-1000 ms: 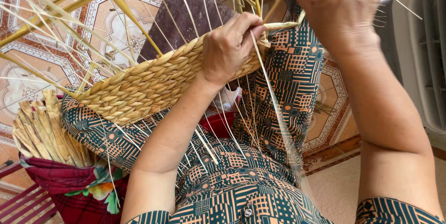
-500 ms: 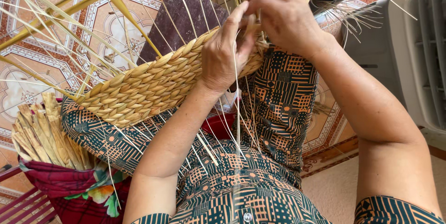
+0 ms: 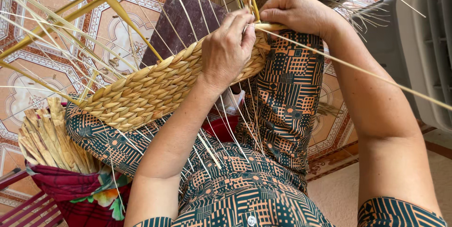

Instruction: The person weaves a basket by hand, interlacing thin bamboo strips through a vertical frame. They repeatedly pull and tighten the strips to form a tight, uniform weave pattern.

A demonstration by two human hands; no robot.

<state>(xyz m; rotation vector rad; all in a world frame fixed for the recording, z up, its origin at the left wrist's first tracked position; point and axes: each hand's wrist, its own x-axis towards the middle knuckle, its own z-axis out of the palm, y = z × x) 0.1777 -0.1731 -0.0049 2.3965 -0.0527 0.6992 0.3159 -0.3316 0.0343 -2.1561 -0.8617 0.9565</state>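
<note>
On the woven basket (image 3: 150, 90) rim, your left hand (image 3: 228, 48) and right hand (image 3: 296, 12) pinch one straw strand (image 3: 358, 69); wall's woven, loose spokes left.

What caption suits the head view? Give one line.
Both hands, left and right, weave straw into a basket on the lap.
</note>
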